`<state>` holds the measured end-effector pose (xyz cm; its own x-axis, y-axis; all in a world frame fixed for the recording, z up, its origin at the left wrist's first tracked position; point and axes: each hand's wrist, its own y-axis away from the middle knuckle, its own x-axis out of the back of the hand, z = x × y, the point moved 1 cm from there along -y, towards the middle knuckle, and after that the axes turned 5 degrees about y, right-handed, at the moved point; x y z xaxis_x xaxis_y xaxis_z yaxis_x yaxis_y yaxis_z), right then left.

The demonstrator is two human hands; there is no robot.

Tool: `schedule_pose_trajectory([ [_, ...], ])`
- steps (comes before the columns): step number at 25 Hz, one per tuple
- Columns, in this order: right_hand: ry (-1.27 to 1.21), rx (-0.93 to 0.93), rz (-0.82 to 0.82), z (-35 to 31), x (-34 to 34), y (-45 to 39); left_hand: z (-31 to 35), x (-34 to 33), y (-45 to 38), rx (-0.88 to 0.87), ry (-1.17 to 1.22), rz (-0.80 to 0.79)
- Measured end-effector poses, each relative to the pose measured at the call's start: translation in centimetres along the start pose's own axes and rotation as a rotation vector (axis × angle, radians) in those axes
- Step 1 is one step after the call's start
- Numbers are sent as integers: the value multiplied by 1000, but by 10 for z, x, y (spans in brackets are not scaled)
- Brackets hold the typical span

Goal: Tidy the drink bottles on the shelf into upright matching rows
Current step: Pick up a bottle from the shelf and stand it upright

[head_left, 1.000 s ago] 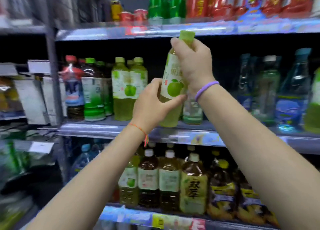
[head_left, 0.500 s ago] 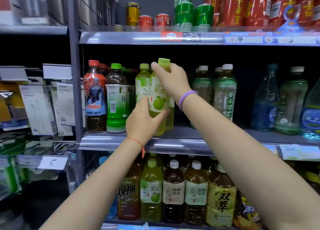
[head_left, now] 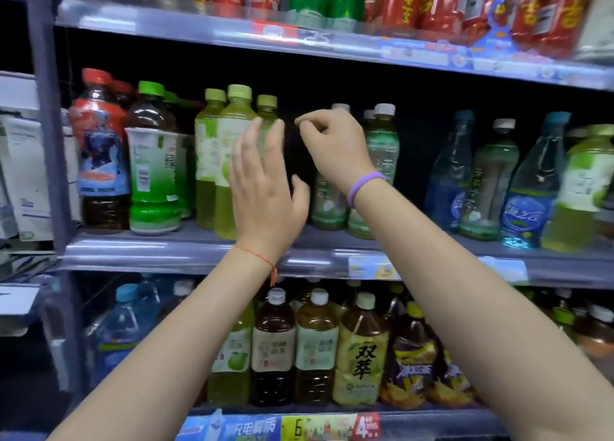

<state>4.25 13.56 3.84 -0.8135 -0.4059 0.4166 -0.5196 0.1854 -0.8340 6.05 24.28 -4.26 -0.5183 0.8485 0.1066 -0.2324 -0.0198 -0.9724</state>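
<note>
The light-green apple drink bottles (head_left: 232,161) stand upright on the middle shelf (head_left: 186,251), three yellow-green caps close together, the front one near the shelf's lip, so that group looks settled among its own kind. Your left hand (head_left: 265,188) is spread flat with straight fingers right at the front bottle's side, holding nothing; whether it actually touches the bottle cannot be told. Your right hand (head_left: 332,141) hangs just beside it with fingers loosely curled round nothing, in front of a dark gap in the row. To the left, the red-capped dark bottle (head_left: 99,155) and the green-capped tea bottle (head_left: 153,161) stand upright. To the right, the white-capped green tea bottles (head_left: 382,148) stand past the gap, then the blue water bottles (head_left: 528,188). What seems left: one more light-green bottle (head_left: 574,188) stands far right among the waters, away from its matches, and probably belongs with the group by your left hand. The gap also wants closing up.
</note>
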Motion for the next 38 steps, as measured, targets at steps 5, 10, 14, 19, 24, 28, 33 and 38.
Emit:
schedule_pose_trajectory([
  [5, 13, -68, 203, 83, 96, 18, 101, -58, -7, 17, 319, -165],
  [10, 207, -105, 553, 195, 194, 37, 190, -143, 10, 241, 555, -410],
  [14, 262, -272, 600, 275, 258, 50, 262, -204, 28, 324, 651, -503],
  [19, -105, -436, 212, 337, 279, 57, 304, -238, 37, 415, 677, -524],
  [24, -348, -534, 118, 359, 270, 74, 315, -239, 39, 462, 667, -502],
  [28, -294, -285, 181, 322, 279, 70, 311, -236, 35, 609, 832, -521],
  [33, -534, -277, -7, 240, 246, 60, 279, -191, 21, 722, 920, -392],
  [38, -850, -417, -120, 155, 146, 57, 167, -106, 20, 568, 704, -196],
])
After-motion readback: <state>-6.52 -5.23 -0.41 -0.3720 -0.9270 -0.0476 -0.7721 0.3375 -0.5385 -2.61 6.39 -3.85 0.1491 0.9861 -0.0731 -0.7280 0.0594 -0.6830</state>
